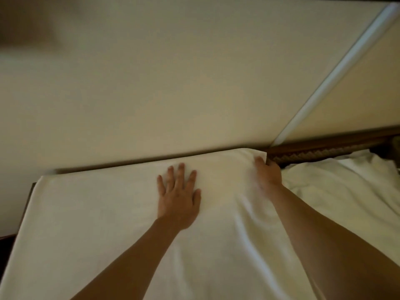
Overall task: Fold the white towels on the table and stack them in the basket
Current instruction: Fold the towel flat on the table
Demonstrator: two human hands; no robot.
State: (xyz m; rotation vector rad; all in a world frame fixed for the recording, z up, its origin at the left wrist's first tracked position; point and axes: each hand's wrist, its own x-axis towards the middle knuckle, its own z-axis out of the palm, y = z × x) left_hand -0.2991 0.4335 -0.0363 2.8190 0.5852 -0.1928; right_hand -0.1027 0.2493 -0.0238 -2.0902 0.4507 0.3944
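Spreading stage: the white towel lies flat across the worktop, left hand pressing it with fingers splayed, right hand pinching the far corner; next probably comes folding that corner over, basket not in view

The light is dim and warm, tinting the white towel and the wall yellowish-cream. The far left corner falls into murky shadow. Soft shadows sit in the towel's creases near the right hand, whose outline is smeared by motion blur. Focus is soft throughout, and straight edges tilt and bow toward the frame's borders.
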